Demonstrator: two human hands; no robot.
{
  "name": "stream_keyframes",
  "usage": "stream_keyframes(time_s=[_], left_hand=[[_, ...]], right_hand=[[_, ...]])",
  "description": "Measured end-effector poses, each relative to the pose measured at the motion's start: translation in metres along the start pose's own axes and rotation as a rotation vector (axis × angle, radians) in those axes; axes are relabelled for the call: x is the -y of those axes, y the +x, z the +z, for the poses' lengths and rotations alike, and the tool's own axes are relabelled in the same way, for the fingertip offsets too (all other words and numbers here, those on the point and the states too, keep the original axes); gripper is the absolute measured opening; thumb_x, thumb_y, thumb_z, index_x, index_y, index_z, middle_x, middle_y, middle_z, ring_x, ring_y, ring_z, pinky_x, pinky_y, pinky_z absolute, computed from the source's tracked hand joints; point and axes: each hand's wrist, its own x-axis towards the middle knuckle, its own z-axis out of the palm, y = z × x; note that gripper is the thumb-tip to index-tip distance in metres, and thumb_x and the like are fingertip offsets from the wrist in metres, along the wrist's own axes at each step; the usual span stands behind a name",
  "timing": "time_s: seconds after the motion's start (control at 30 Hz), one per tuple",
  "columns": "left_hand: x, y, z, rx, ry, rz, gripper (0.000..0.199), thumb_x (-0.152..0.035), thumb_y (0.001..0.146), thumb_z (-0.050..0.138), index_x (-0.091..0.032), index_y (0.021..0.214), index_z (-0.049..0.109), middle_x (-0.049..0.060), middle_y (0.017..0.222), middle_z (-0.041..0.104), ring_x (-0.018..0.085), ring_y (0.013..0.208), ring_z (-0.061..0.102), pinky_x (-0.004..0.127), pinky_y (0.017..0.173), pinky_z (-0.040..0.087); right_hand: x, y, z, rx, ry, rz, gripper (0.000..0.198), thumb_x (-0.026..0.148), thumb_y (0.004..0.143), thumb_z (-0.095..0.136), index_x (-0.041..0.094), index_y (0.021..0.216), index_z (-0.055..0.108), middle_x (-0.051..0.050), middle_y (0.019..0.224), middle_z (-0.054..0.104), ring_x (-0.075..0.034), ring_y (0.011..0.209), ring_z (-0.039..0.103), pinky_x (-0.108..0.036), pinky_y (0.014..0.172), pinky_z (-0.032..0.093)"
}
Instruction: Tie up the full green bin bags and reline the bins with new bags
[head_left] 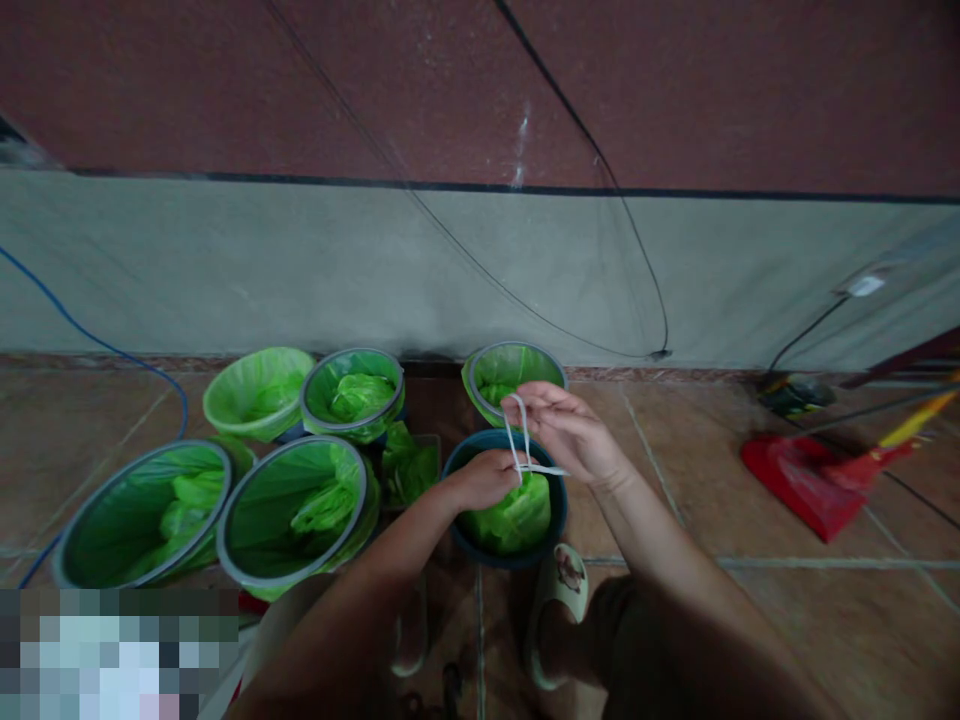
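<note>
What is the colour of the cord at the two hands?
The cord is white or whitish; the head view shows it best.

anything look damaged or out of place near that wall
A whitish streak marks the maroon upper wall, perhaps scuffed paint, standing out against the dark surface. A black cable also droops loosely nearby.

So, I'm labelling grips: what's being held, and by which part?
White cord: the right hand holds its loop's top; the left hand is over the green bag, its exact hold unclear.
</note>
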Motion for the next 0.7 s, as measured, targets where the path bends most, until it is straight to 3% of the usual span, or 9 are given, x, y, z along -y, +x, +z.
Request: stream_keyframes(time_s=[0.13,0.3,0.53,0.7], left_hand=[[0.001,0.0,-0.002,-0.032,0.041,-0.015,0.024,-0.023,0.089,0.04,-0.017,0.086,0.064,0.001,0.079,0.065,0.014,0.077,0.057,0.024,0.075,0.044],[0.004,-0.001,0.005,-0.037,0.025,-0.054,0.035,-0.037,0.093,0.04,-0.018,0.067,0.054,-0.003,0.06,0.048,0.011,0.059,0.043,0.023,0.058,0.034],[0.001,-0.006,0.003,-0.058,-0.049,-0.076,0.034,-0.041,0.087,0.048,-0.017,0.063,0.052,-0.005,0.057,0.042,0.01,0.057,0.041,0.023,0.055,0.03],[-0.001,-0.009,0.002,-0.058,-0.11,-0.083,0.032,-0.041,0.085,0.051,-0.017,0.064,0.055,-0.005,0.058,0.047,0.009,0.056,0.043,0.023,0.055,0.032]], right_hand=[[-0.001,0.003,-0.006,-0.052,0.073,0.006,0.028,0.034,0.075,0.067,0.028,0.103,0.07,-0.003,0.11,0.071,-0.022,0.116,0.057,-0.043,0.104,0.041],[-0.003,0.005,-0.008,-0.085,0.068,0.031,0.03,0.035,0.074,0.064,0.028,0.102,0.069,-0.003,0.109,0.071,-0.023,0.12,0.055,-0.045,0.105,0.039],[-0.002,0.007,-0.015,-0.157,0.042,0.073,0.039,0.036,0.075,0.062,0.029,0.113,0.064,-0.003,0.131,0.063,-0.022,0.126,0.051,-0.043,0.103,0.041],[-0.009,0.01,-0.019,-0.296,0.03,0.133,0.04,0.034,0.072,0.065,0.028,0.111,0.061,-0.003,0.125,0.066,-0.021,0.119,0.056,-0.038,0.094,0.047]])
